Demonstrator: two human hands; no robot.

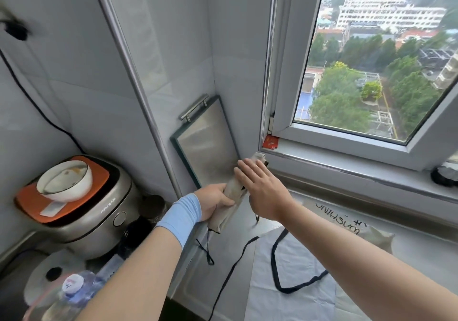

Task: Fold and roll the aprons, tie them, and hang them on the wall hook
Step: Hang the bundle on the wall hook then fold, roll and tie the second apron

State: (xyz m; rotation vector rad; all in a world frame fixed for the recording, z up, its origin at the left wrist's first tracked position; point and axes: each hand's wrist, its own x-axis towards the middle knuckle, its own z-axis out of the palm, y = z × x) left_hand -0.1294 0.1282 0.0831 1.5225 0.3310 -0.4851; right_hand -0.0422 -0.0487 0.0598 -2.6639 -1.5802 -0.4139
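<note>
1. The left hand, with a pale blue sleeve at the wrist, has its fingers and thumb curled round the lower half of the rolled beige apron.
2. The right hand is spread, its fingers straight and together, and lies flat against the upper half of the same roll, just above the left hand.
3. The roll is held tilted above the steel counter. Its top end pokes out past the right fingertips near the corner of the window sill, and its bottom end sticks out below the left hand.
4. Thin black strings dangle from the bottom end of the roll.
5. A second, pale apron lies flat on the counter under the right forearm, with its black strap loop on top of it.
6. Behind the hands a steel board with a handle leans against the tiled wall.
7. To the left stands a rice cooker with a white bowl on its orange lid. A water bottle is nearer the camera.
</note>
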